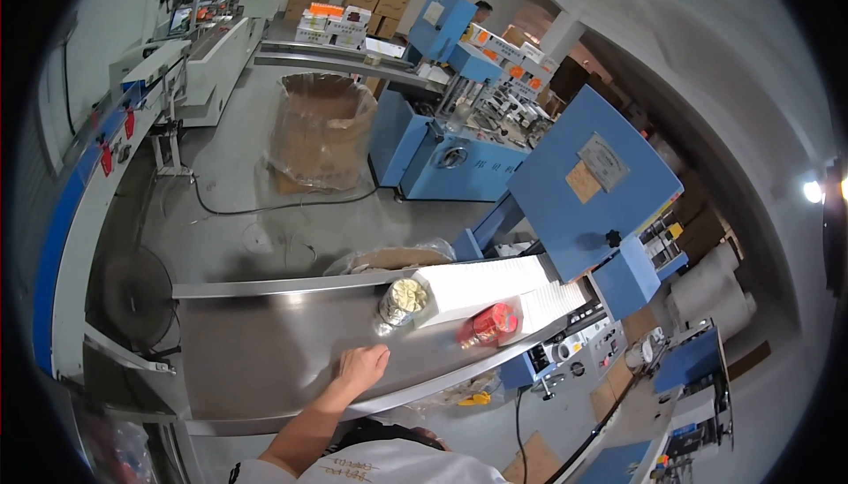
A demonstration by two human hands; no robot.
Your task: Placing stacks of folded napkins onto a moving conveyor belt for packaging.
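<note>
My left hand (pixel 360 367) rests flat on the steel table (pixel 265 351), fingers together, holding nothing. Just beyond it lies a long white stack of paper cups (pixel 481 288) on its side, its open end showing a silvery printed rim (pixel 402 300). A second white stack (pixel 552 301) lies in front of it, ending in a red printed cup end (pixel 488 325). Both stacks reach back into the blue machine (pixel 587 192). My right hand is not in view.
A large cardboard drum lined with clear plastic (pixel 320 131) stands on the floor beyond the table. A bagged carton (pixel 389 259) sits behind the table edge. More blue machines (pixel 450 139) and stacked boxes (pixel 331 25) fill the back. A conveyor frame (pixel 79 201) runs along the left.
</note>
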